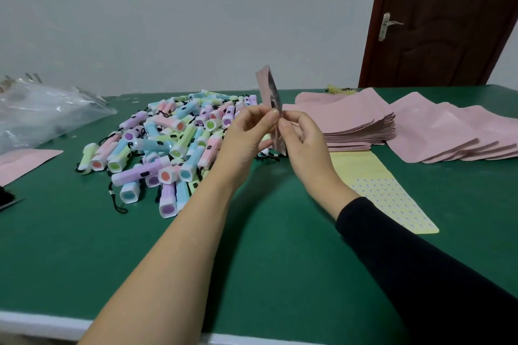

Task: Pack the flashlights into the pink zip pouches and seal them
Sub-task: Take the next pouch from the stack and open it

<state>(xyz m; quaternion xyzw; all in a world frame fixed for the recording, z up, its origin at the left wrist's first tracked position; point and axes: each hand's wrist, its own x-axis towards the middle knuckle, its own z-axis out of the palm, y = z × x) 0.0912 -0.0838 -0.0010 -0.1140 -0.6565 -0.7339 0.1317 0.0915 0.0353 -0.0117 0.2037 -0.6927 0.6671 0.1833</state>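
Green table (pixel 84 246) with one pink zip pouch (pixel 270 92) held upright over its middle.
At the left, a clear plastic bag (pixel 42 114) is laid, and the flashlights (pixel 168 145) are heaped just beside it. At the centre, the pouch is pinched edge-on between thumb and curled fingers of the left hand (pixel 246 134) and the right hand (pixel 302 143). To the right, a yellow dotted sheet (pixel 378 185) and stacks of pink pouches (pixel 350 120) are laid; a brown door (pixel 448 22) is seen behind.

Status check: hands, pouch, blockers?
Left hand and right hand both pinch one pink pouch, upright, edge-on, above the table. Flashlight pile lies just behind it. No obstruction seen.
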